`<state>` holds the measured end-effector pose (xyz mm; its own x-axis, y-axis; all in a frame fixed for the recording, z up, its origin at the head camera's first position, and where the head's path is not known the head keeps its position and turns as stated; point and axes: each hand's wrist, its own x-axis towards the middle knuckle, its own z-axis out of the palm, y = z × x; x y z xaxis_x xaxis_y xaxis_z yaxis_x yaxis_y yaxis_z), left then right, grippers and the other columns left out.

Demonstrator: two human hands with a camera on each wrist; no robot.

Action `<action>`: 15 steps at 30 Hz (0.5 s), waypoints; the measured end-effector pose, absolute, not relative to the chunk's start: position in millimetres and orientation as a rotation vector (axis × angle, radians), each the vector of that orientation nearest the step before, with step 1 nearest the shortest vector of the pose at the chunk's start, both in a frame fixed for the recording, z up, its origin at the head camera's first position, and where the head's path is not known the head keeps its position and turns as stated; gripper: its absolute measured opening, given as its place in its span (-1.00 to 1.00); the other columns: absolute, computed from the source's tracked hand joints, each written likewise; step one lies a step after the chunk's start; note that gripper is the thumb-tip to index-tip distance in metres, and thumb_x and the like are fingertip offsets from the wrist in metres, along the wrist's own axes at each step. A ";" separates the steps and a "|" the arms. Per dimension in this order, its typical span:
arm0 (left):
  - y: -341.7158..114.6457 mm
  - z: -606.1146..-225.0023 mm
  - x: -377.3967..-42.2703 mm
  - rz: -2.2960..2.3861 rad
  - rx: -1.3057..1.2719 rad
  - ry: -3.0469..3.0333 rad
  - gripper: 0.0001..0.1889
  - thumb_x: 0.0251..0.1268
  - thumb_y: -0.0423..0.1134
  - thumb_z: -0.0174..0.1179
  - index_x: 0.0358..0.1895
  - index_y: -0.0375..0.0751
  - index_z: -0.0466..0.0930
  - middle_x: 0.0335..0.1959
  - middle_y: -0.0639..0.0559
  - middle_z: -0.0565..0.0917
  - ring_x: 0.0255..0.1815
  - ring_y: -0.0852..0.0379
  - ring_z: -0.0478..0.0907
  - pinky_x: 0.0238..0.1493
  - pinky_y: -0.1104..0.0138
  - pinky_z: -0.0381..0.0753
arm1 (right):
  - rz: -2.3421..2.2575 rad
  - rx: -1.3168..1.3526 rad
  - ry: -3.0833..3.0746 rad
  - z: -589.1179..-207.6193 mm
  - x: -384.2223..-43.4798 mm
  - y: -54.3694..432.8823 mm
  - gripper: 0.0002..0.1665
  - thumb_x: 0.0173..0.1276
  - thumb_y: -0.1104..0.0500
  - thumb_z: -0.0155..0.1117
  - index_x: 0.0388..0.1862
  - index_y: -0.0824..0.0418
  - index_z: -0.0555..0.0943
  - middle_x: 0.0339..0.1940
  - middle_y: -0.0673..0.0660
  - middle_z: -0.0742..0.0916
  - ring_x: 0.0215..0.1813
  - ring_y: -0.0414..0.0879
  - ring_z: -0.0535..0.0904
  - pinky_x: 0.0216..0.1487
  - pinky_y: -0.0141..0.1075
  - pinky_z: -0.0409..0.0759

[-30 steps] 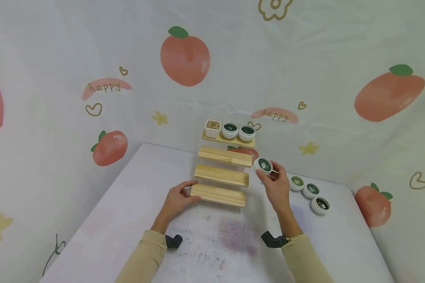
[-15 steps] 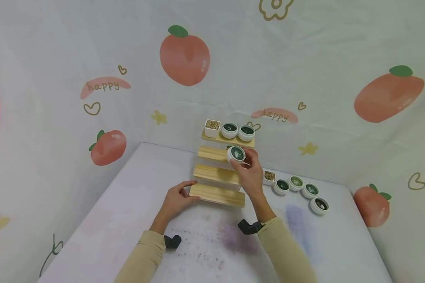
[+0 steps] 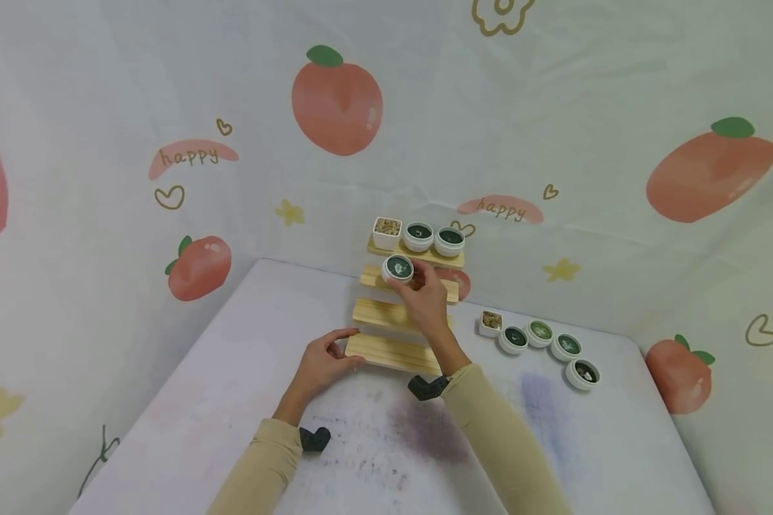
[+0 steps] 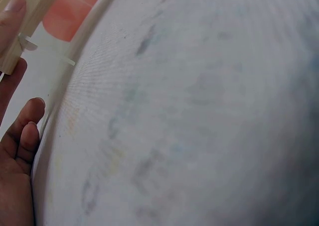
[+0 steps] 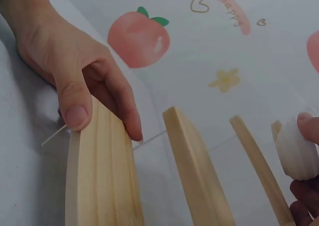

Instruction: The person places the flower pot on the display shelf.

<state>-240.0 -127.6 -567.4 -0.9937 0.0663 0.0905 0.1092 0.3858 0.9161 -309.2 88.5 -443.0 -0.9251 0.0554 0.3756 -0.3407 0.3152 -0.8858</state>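
My left hand grips the left end of the lowest wooden shelf of a four-tier stand; in the right wrist view its thumb lies over the board's end. In my right hand is a small round white pot with a dark green top and a pale mark in the middle. Thumb and fingers pinch its sides, and it overlaps the second shelf from the top in the head view. On the top shelf stand a square white pot with brown bits and two dark green round pots.
Right of the stand, several more pots sit on the white-covered table: a square pot, a light green one and dark green ones such as the nearest. A fruit-print cloth hangs behind.
My right hand has carried the round pot leftward and slightly up, from beside the stand's right side to in front of the second shelf. The left hand stays on the lowest shelf.
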 end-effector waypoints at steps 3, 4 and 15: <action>-127.0 -565.9 -238.8 -1.710 -0.159 -2.586 -0.37 -0.04 0.12 0.60 0.21 0.36 0.64 -0.50 0.01 0.60 -0.53 0.13 0.47 -0.42 0.33 0.50 | 1.620 0.256 -2.277 -443.1 -311.6 84.4 -0.34 0.19 0.12 0.61 0.25 0.20 0.59 0.05 0.20 0.76 0.06 0.03 0.69 0.04 -0.27 0.60; -126.8 -565.7 -238.8 -1.705 -0.157 -2.586 -0.37 -0.04 0.11 0.60 0.20 0.36 0.64 -0.51 0.00 0.60 -0.54 0.12 0.47 -0.42 0.33 0.49 | 1.613 0.260 -2.284 -442.7 -311.9 83.2 -0.33 0.19 0.11 0.61 0.26 0.20 0.58 0.05 0.20 0.76 0.06 0.02 0.69 0.04 -0.28 0.60; -125.5 -565.0 -239.2 -1.684 -0.156 -2.581 -0.39 -0.02 0.08 0.60 0.20 0.36 0.65 -0.53 0.02 0.57 -0.55 0.15 0.43 -0.43 0.35 0.47 | 1.566 0.267 -2.316 -440.4 -313.3 80.8 -0.33 0.20 0.11 0.60 0.26 0.24 0.57 0.04 0.20 0.75 -0.01 0.00 0.66 -0.07 -0.43 0.50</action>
